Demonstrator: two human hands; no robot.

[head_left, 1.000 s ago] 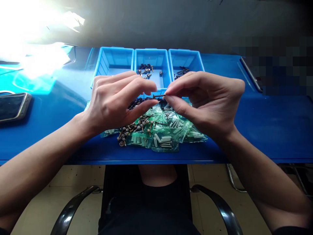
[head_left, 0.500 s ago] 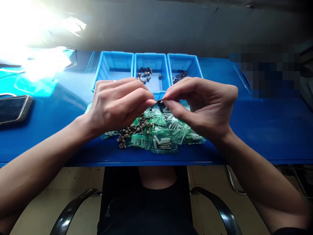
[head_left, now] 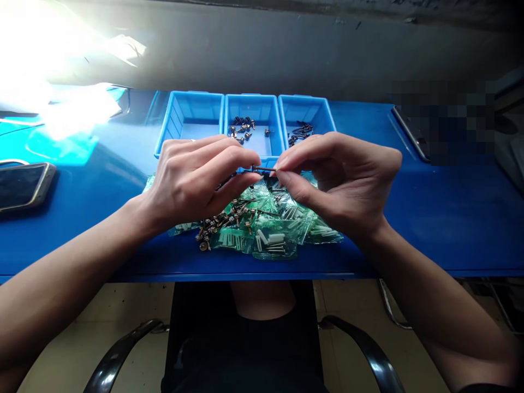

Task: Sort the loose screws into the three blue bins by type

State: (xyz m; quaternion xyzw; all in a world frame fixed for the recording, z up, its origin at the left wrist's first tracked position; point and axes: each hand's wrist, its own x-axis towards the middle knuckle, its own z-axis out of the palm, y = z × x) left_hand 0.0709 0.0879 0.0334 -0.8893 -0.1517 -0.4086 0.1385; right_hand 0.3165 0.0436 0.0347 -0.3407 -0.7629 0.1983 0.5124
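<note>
A thin dark screw (head_left: 266, 168) lies level between my two hands above the packets. The thumb and forefinger of my right hand (head_left: 346, 177) pinch its right end. At its left end, the screw's head sits between the forefinger and thumb of my left hand (head_left: 194, 177), with a narrow gap showing between those fingertips. Below my hands is a loose pile of screws with wide heads (head_left: 219, 221), partly covered by my left hand. Green clear packets (head_left: 275, 240) holding white plugs and screws lie around and under the pile.
Three joined blue bins stand behind my hands: the left bin (head_left: 196, 112), the middle bin (head_left: 262, 106) with short screws, and the right bin (head_left: 313, 109) with dark screws. A phone (head_left: 24, 185) lies at the left on the blue table (head_left: 442, 218). Bright glare covers the back left.
My left thumb and forefinger have parted slightly, and more of the screw, including its head, now shows. My right hand keeps its pinch almost in place. The view has tilted slightly.
</note>
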